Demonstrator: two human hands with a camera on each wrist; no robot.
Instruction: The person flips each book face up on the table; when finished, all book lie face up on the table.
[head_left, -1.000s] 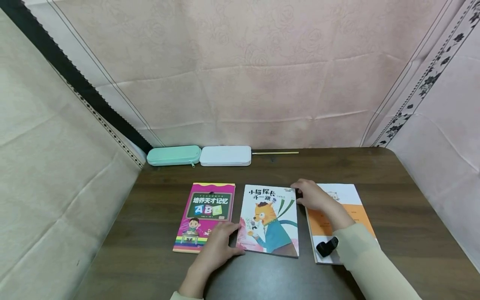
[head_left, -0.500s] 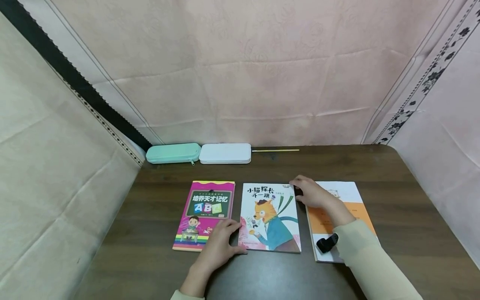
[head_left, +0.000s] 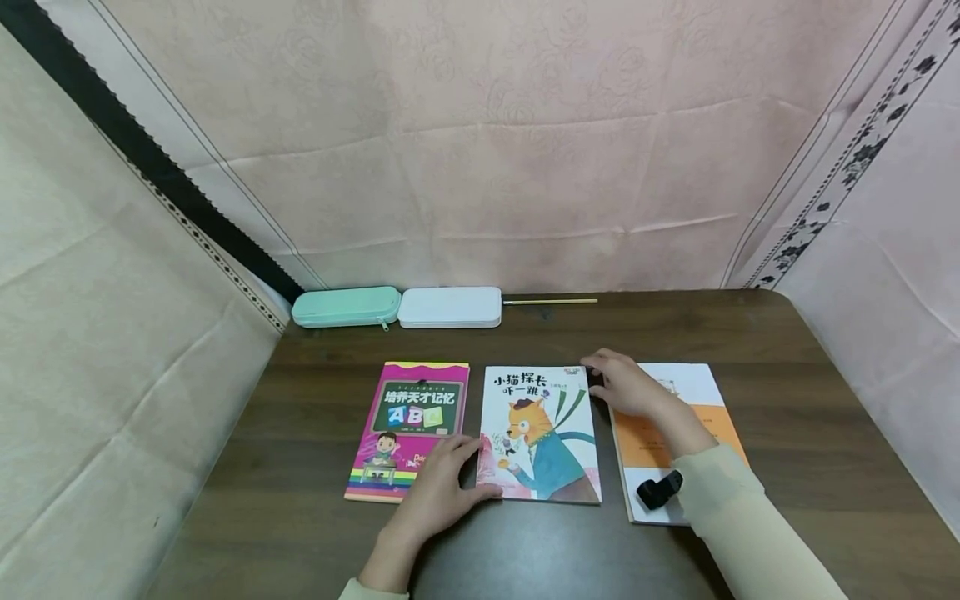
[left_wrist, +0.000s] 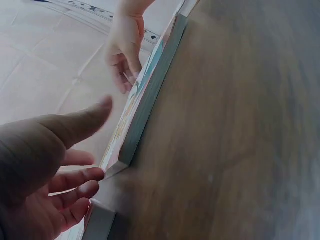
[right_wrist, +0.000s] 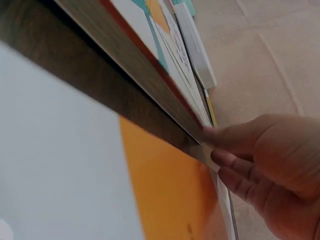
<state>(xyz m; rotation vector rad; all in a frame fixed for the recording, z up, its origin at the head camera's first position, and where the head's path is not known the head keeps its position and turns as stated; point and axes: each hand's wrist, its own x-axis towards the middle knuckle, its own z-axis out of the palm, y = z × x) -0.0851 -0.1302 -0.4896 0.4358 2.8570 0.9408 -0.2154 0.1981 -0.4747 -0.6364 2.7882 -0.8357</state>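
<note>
A picture book with a cat on its white cover (head_left: pixel 537 437) lies flat between my hands. My left hand (head_left: pixel 441 492) reaches over the lower right of a pink book (head_left: pixel 408 425), its fingertips touching the cat book's left edge. The left thumb is spread at the near edge; in the left wrist view the thumb (left_wrist: pixel 82 124) stands off the cover. At the far right corner, my right hand (head_left: pixel 626 387) touches the cat book with its fingertips, seen closely at the thumb (right_wrist: pixel 235 137). Beneath the right wrist lies an orange-and-white book (head_left: pixel 645 450), partly hidden.
A mint zip case (head_left: pixel 347 307), a white case (head_left: pixel 450 307) and a thin yellowish stick (head_left: pixel 551 301) lie along the back edge of the wooden table (head_left: pixel 300 533). Cloth hangs behind and at both sides. A black device (head_left: pixel 658 491) is on the right wrist.
The cat book, slightly skewed before, has turned straighter and shifted a little to the right. My left thumb has slid right along its near edge. The right hand has barely moved.
</note>
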